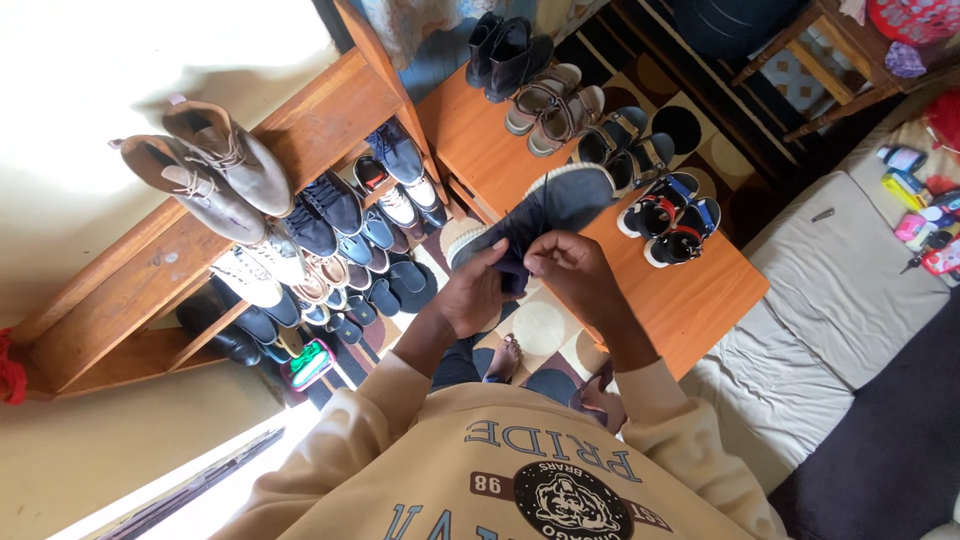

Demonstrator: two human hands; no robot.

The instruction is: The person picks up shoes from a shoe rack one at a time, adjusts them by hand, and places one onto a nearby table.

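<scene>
I hold a navy blue shoe with a white sole (560, 200) up in front of me, over the near edge of a low orange-brown table (690, 300). My left hand (470, 295) grips the shoe's near end from the left. My right hand (578, 272) pinches it from the right, fingers at the dark upper where the laces are. On the table behind the shoe stand pairs of footwear: black boots (505, 50), brown sandals (548, 105), dark sandals (625, 140) and red, blue and black sandals (668, 215).
A slanted wooden shoe rack (150, 280) at the left holds several shoes, with tan lace-up boots (205, 170) on top. A patterned rug (545, 325) lies under my bare feet. A pale cushion (830, 300) with small items lies at the right, and a wooden stool (815, 60) stands beyond it.
</scene>
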